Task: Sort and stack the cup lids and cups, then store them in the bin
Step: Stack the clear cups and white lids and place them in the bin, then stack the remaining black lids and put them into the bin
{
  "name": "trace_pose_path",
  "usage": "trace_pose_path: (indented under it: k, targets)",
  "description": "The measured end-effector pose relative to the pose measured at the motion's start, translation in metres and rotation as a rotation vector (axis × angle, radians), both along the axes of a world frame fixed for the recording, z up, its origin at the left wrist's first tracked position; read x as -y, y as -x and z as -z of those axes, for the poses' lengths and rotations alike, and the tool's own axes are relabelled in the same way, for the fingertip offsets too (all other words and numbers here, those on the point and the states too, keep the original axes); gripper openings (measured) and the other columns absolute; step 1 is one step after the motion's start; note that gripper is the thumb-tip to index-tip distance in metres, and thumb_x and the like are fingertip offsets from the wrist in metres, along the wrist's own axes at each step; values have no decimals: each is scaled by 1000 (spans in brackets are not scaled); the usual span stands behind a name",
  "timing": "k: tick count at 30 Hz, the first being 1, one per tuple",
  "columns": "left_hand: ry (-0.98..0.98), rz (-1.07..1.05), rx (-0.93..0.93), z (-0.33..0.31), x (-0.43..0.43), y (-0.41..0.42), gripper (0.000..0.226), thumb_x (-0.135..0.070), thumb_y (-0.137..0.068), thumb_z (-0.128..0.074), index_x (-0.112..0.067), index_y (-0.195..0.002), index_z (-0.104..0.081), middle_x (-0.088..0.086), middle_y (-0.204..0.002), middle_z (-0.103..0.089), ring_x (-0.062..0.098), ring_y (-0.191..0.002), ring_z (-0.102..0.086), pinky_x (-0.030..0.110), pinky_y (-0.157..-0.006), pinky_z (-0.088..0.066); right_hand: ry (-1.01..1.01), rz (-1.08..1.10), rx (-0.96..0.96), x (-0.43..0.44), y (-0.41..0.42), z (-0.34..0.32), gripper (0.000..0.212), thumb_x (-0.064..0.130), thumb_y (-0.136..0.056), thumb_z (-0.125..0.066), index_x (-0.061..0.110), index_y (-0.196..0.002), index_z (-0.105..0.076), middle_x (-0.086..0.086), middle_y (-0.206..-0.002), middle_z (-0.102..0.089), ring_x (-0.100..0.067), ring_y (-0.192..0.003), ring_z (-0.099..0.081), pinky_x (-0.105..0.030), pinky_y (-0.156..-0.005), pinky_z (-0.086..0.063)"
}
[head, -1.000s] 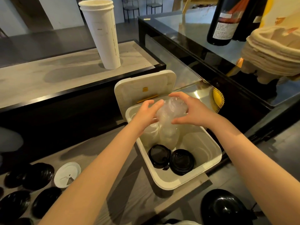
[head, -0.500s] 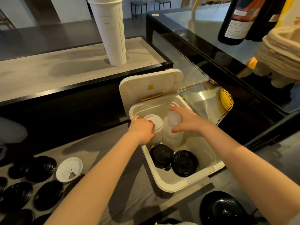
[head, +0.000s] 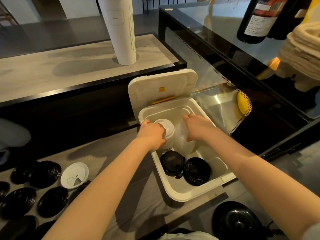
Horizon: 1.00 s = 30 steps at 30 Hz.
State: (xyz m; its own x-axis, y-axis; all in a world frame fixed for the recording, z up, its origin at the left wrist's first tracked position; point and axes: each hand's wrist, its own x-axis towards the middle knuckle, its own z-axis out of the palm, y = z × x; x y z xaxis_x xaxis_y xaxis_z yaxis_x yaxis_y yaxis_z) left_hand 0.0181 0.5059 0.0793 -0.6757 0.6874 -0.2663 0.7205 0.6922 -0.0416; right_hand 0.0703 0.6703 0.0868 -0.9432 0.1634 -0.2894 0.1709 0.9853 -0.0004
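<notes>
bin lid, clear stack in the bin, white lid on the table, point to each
bin lid (head: 176,84): head view, inner face right of the orange tab
clear stack (head: 181,146): head view, its see-through side
white lid (head: 72,170): head view, flat top above the sip hole

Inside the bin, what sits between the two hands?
In the head view, two stacks stand side by side there: a white lid stack gripped by the left hand and a clear lid stack held by the right hand.

The cup stack (head: 121,32) and bottle (head: 256,19) run off the top edge. Left hand (head: 152,134) covers part of the white lids (head: 166,129); right hand (head: 199,129) hides the top of the clear stack (head: 183,144).
</notes>
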Motion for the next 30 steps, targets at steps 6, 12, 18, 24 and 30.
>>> trace_pose_path:
  k: [6, 12, 18, 24, 30]
  targets:
    - [24, 2, -9, 1, -1, 1, 35, -36, -92, -46, -19, -118, -61, 1, -118, -60, 22, -110, -54, 38, -108, -22, 23, 3, -18, -1, -6, 2, 87, 32, -73, -78, 17, -142, -28, -6, -130, -44, -28, -120, -46, -39, -87, -47]
    - [-77, -5, 11, 0, 5, 5, 40, -36, -92, -43, -15, -122, -59, 4, -117, -61, 25, -109, -53, 37, -96, -36, 183, 67, -23, -5, -14, -5, 106, 35, -70, -80, 25, -150, -11, -2, -144, -32, -25, -131, -37, -42, -98, -44]
    - [-296, -32, -70, -22, 36, 1, 40, -35, -92, -46, -15, -125, -58, 3, -128, -56, 20, -122, -45, 40, -99, -36, 125, 1, -239, 14, -26, -20, 77, 39, -82, -67, 18, -146, -30, -6, -146, -35, -27, -132, -34, -38, -103, -37]
    - [-417, -110, -133, -46, 110, -10, 43, -35, -93, -49, -18, -133, -52, 1, -141, -47, 18, -135, -34, 42, -109, -30, 237, -101, -423, 77, -31, -21, 54, 34, -86, -63, 15, -134, -48, -6, -140, -43, -29, -129, -35, -40, -106, -31]
    - [-476, -304, -85, -37, 208, -25, 45, -34, -93, -52, -16, -134, -51, 2, -143, -45, 19, -136, -33, 39, -111, -29, 308, -248, -504, 163, -36, -23, 45, 32, -86, -63, 16, -127, -57, -5, -129, -54, -26, -121, -48, -39, -100, -41]
